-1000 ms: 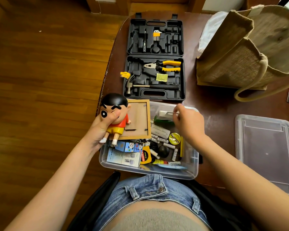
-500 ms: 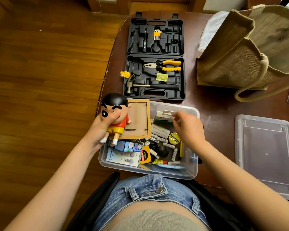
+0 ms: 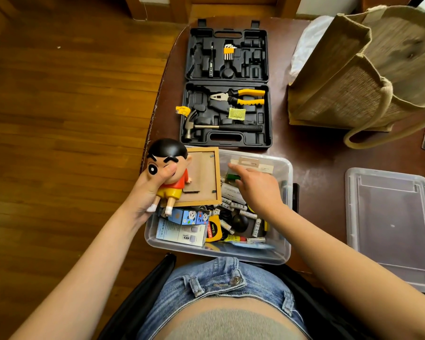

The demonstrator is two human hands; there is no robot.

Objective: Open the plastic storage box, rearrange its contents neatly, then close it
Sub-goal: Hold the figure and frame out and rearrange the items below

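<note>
clear plastic storage box [image 3: 286,251] sat open at the table's near edge, lid [image 3: 390,224] well apart to the right. left hand [image 3: 147,192] gripped a toy figure [image 3: 169,168] over the box's left rim; right hand [image 3: 258,187], fingers extended and holding nothing, reached toward a carded packet [image 3: 250,164] lying crosswise at the far wall.

We look down on a warm brown wooden plank floor [image 3: 59,119] that fills the left side of the view, glossy where the light falls on it. A dark brown table [image 3: 312,153] with a rounded, scuffed edge stands to the right of it. At the top, we see wooden furniture legs [image 3: 130,6] and a strip of pale wall [image 3: 326,4] behind them.
</note>
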